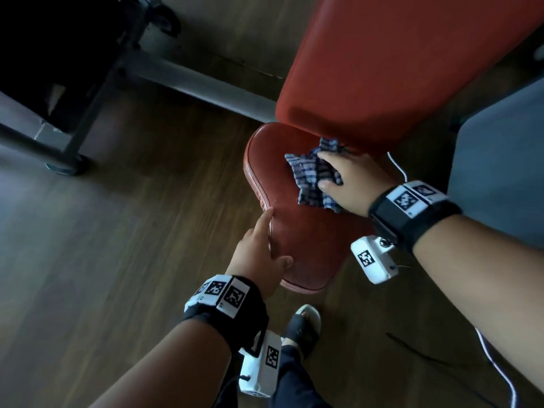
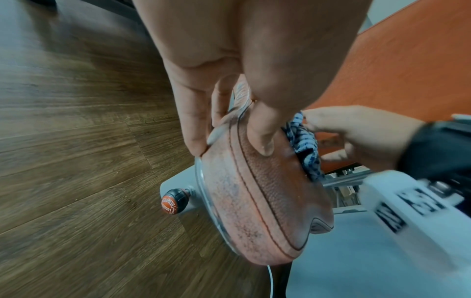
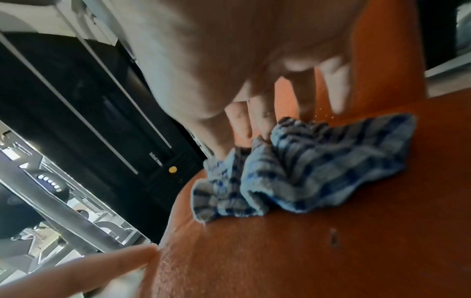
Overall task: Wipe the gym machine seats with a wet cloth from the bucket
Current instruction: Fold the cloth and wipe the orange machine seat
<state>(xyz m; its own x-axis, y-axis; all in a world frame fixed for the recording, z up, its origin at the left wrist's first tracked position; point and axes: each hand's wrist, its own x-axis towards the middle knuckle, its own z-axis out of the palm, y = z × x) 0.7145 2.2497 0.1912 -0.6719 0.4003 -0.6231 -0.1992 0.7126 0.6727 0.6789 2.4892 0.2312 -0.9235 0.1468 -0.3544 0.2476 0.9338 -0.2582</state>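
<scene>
The red seat pad [image 1: 309, 240] lies below the tilted red backrest [image 1: 397, 60]. A blue checked cloth [image 1: 312, 175] sits bunched on the seat's far end, close to the backrest. My right hand [image 1: 344, 184] presses down on the cloth with spread, fairly straight fingers; the right wrist view shows their tips on the cloth [image 3: 318, 161]. My left hand [image 1: 265, 245] holds the seat's near left edge. Its thumb [image 2: 262, 141] is on top of the seat [image 2: 254, 201] and its fingers run along the side. No bucket is in view.
Wood floor [image 1: 117, 260] surrounds the bench. A grey metal machine frame [image 1: 191, 81] crosses the floor at the back left. An orange adjustment knob [image 2: 174, 201] sticks out under the seat. My sandalled foot [image 1: 303, 325] and a white cable [image 1: 500, 372] are near the bench.
</scene>
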